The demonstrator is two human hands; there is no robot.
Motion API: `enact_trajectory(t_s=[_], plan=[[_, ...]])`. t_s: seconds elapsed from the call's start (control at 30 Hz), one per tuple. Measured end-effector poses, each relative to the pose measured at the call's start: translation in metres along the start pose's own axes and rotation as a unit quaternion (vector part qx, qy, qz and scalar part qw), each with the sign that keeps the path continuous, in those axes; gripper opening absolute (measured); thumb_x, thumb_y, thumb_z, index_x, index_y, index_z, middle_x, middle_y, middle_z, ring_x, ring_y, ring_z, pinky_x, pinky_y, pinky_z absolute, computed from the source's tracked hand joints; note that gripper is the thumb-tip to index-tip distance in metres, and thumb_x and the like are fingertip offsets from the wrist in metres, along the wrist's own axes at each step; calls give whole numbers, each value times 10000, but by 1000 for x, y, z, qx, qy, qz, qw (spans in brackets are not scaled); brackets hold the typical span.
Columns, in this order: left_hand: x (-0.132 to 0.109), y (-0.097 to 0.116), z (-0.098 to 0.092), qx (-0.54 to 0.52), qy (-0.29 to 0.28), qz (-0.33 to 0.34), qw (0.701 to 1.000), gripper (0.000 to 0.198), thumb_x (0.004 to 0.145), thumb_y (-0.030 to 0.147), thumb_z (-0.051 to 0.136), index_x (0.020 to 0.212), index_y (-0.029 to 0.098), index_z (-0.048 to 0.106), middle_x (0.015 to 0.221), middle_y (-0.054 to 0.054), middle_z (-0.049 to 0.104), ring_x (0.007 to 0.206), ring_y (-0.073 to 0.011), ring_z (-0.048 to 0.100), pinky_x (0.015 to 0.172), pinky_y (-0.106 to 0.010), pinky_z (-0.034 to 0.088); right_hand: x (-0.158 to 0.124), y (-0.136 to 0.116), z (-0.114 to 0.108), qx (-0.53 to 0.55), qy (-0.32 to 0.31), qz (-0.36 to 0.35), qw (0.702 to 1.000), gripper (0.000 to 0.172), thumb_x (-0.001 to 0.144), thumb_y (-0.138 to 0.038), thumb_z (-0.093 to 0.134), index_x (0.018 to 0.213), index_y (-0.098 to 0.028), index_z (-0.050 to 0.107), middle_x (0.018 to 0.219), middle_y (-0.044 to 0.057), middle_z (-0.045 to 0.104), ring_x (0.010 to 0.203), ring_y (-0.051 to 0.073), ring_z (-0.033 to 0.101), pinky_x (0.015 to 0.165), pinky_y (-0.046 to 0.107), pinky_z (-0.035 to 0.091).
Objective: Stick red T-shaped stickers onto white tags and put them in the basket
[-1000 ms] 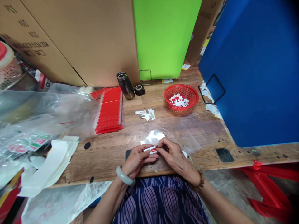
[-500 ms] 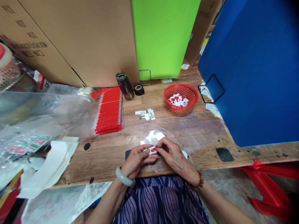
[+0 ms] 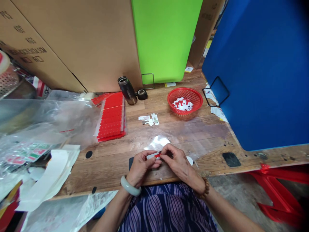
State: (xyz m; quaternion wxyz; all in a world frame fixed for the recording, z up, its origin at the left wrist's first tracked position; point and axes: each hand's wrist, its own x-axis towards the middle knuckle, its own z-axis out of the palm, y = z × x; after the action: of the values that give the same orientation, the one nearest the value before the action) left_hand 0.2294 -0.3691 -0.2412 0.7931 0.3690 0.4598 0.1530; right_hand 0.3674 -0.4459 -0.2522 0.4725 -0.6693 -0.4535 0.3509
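Between my hands, at the table's near edge, is a small white card with a red piece (image 3: 157, 155) on it. My left hand (image 3: 142, 166) is closed on the card, its thumb on top and fingers beneath. At the card's right end, my right hand (image 3: 175, 161) pinches the edge of the red piece between thumb and forefinger; the fingertips hide part of it. Farther back, a few small white cards with grey pieces (image 3: 154, 119) lie loose. A red plastic basket (image 3: 197, 96) holds several white cards with red pieces.
Left of the loose cards lies a stack of red strips (image 3: 111, 116). A dark open flask (image 3: 127, 91) stands behind, beside its black lid (image 3: 142, 94). Clear plastic bags (image 3: 79, 119) and white paper (image 3: 54, 174) cover the left side. A blue panel (image 3: 263, 80) rises at the right.
The card has tilted in my fingers, so less of its red face shows. Both hands stay in nearly the same place; the view has shifted slightly.
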Motion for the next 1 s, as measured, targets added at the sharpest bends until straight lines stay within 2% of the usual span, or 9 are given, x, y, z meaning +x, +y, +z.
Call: enact_trajectory(t_s=[0.13, 0.27, 0.43, 0.57, 1.0], plan=[[3, -2, -1, 14, 13, 26, 999, 321, 680, 168, 739, 957, 88, 598, 758, -93, 725, 652, -145, 693, 651, -206, 549, 0, -2, 1, 20, 8, 38, 999, 61, 770, -142, 528, 733, -187, 545, 729, -21, 573, 703, 137, 525, 659, 252, 393], [3, -1, 0, 19, 11, 16, 1000, 324, 679, 157, 735, 958, 86, 586, 740, -93, 726, 645, -145, 692, 658, -214, 552, 0, -5, -1, -1, 29, 19, 999, 95, 756, -122, 534, 685, -185, 532, 736, -16, 557, 724, 144, 519, 675, 260, 388], [1, 4, 3, 6, 11, -12, 1000, 278, 696, 101, 711, 942, 74, 584, 724, -115, 723, 608, -136, 686, 627, -196, 554, 1, -5, -4, -1, 9, 29, 1000, 108, 778, -112, 491, 716, -191, 532, 683, -29, 536, 648, 132, 495, 611, 248, 366], [-1, 9, 5, -2, 13, -32, 999, 240, 687, 70, 708, 906, 73, 608, 752, -112, 722, 613, -140, 690, 627, -194, 560, 3, -4, -3, -18, 15, 15, 1000, 122, 786, -107, 475, 715, -191, 527, 673, -29, 530, 635, 130, 488, 604, 247, 365], [0, 8, 3, 5, 11, -46, 999, 203, 707, 30, 666, 902, 62, 619, 758, -117, 719, 618, -141, 690, 634, -197, 561, 2, -3, 0, -59, 30, -5, 998, 127, 777, -86, 472, 720, -189, 519, 694, -21, 541, 652, 129, 493, 621, 258, 372]])
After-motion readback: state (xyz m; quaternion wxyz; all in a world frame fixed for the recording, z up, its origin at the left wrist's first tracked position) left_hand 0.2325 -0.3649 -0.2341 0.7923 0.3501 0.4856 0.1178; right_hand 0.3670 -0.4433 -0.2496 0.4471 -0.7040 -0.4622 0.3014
